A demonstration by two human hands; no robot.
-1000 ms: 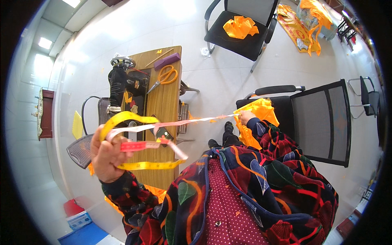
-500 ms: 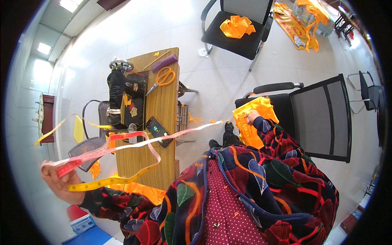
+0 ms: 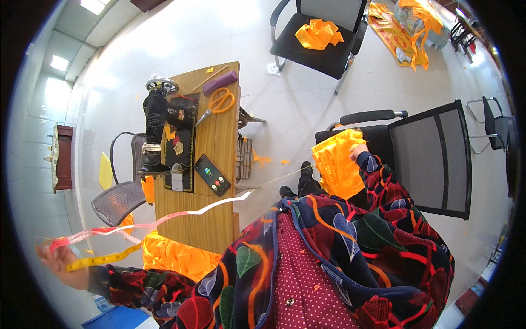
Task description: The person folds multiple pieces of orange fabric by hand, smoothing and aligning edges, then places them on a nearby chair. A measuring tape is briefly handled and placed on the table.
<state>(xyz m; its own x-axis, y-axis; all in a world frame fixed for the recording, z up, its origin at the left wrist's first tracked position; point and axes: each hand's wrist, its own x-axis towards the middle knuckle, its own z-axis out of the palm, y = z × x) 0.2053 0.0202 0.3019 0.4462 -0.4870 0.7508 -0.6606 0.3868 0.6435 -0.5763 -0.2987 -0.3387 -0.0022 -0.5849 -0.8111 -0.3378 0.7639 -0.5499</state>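
Observation:
At the far left, my left hand (image 3: 63, 266) is closed round a soft tape measure (image 3: 203, 209), pink and white on one face and yellow on the other. The tape stretches rightward through the air, past the sewing table's near part. A thin pale line runs on from its end toward the chair; thread or tape edge-on, I cannot tell. My right hand (image 3: 359, 151) has its fingers curled at the upper right edge of a folded orange cloth (image 3: 337, 164), which lies on the front of a black chair seat.
A wooden sewing table (image 3: 219, 137) carries a black sewing machine (image 3: 156, 126), orange-handled scissors (image 3: 222, 101), a phone (image 3: 212, 175) and a purple block (image 3: 220, 82). More orange cloth (image 3: 178, 257) lies by its near end. Another black chair (image 3: 315, 57) holds crumpled orange cloth (image 3: 319, 34).
My left hand has moved farther left and down, drawing the tape's end away from the orange cloth. The tape's loop has dropped. My right hand has shifted right to the cloth's edge.

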